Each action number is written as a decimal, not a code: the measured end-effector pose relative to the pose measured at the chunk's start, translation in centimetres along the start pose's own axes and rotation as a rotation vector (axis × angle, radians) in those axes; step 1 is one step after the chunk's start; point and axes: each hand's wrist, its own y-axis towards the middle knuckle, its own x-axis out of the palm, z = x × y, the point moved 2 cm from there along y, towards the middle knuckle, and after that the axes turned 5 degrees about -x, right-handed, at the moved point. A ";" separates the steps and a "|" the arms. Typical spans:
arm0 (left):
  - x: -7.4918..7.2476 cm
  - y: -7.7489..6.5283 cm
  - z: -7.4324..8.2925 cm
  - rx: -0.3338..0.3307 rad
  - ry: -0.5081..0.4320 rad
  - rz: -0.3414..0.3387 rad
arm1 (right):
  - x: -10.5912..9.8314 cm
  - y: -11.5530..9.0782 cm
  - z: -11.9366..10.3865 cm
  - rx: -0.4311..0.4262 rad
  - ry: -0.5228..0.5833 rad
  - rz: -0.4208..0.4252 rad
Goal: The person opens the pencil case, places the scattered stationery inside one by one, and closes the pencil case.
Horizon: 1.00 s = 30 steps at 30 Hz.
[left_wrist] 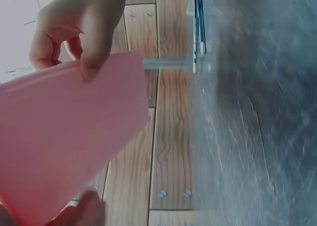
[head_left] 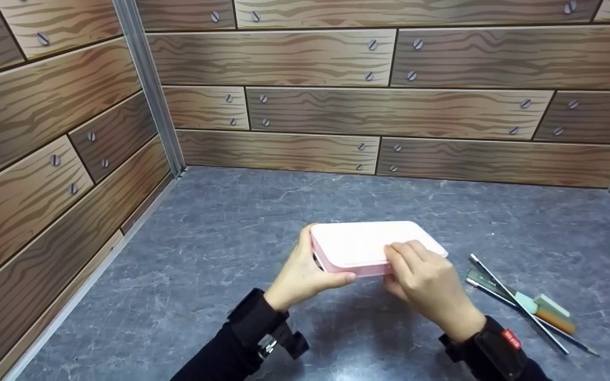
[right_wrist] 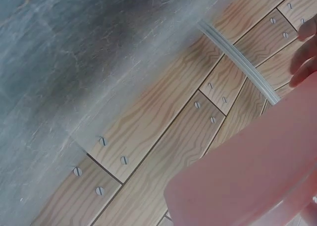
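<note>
A pink box with a white lid is held above the table, its lid facing up and its pink underside filling much of the left wrist view. My left hand grips its left end, thumb along the near side and fingers round the far side. At the near right edge, my right hand pinches the box, fingertips on the lid and thumb below at the pink side. In the right wrist view the pink base shows from below, with left-hand fingers at its far end.
Right of the hands, several slim items lie crossed on the grey marbled table: two patterned pencils, a green and orange cutter-like tool and a pale green block. Wood-patterned walls stand at the back and left.
</note>
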 end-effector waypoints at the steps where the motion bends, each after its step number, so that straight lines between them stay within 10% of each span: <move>1: 0.0 0.0 0.1 0.017 -0.012 0.008 | -0.1 0.0 0.1 -0.005 0.002 0.000; 18: 0.0 -0.6 1.6 0.220 -0.197 0.086 | -2.2 1.1 1.1 -0.072 0.108 0.011; 30: 0.1 -0.7 1.2 0.215 -0.166 0.083 | -0.9 0.4 0.8 -0.158 -0.004 -0.057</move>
